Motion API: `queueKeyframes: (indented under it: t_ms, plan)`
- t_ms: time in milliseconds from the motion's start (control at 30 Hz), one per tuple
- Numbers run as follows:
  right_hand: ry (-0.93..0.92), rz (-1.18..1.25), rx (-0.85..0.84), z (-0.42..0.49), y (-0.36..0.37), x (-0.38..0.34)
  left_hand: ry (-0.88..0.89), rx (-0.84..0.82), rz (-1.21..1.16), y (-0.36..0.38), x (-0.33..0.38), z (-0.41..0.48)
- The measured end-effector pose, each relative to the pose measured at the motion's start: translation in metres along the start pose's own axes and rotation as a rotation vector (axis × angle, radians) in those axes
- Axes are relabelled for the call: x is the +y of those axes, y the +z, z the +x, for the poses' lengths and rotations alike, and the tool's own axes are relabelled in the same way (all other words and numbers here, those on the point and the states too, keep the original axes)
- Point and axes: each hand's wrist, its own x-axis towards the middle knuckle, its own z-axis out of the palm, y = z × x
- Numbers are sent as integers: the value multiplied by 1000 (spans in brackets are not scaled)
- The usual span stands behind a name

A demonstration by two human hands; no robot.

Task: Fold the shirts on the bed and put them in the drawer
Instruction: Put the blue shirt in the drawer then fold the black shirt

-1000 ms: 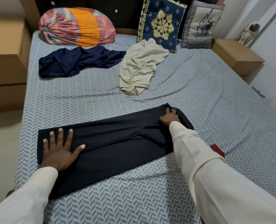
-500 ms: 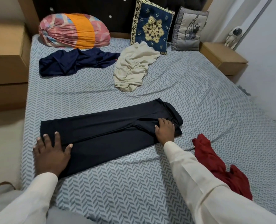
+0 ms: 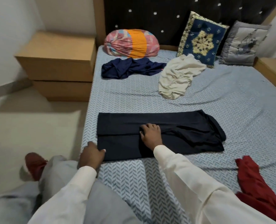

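Observation:
A black shirt (image 3: 182,123), folded into a long band, lies across the near part of the bed (image 3: 230,97). My left hand (image 3: 92,155) pinches its near-left corner, thumb on top. My right hand (image 3: 151,134) presses flat on the middle of the band, fingers spread. Three shirts lie unfolded: a crumpled navy one (image 3: 130,67) at the far left, a cream one (image 3: 177,76) beside it, and a red one (image 3: 253,180) at the near right next to my right sleeve. No open drawer shows.
A brown bedside unit (image 3: 59,62) with stacked drawer fronts stands left of the bed; another one (image 3: 272,67) is at the right edge. A striped bolster (image 3: 130,43), blue cushion (image 3: 201,39) and grey cushion (image 3: 243,44) lean on the headboard. My red shoe (image 3: 34,164) rests on the floor.
My right hand slid from the shirt's right end to its middle. My left hand moved off the shirt's left end to grip the near-left corner. The view swung left.

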Motion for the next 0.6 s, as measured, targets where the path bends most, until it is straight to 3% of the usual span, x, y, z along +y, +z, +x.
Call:
queueKeyframes:
  t_ms: [200,333,467,600]
  plan:
    - [-191,12,-39,2,13,-89,-32,-49,-38,-9,-14,-6]
    - [-226,3,-143,15,7,-145,-71,-137,-382,-11,-10,-10]
    - [-117,-11,-360,33,-3,-193,-117,-258,-726,-12,-15,-9]
    - [-48,-104,-391,48,-8,-219,-64,-278,-772,-15,-16,-12]
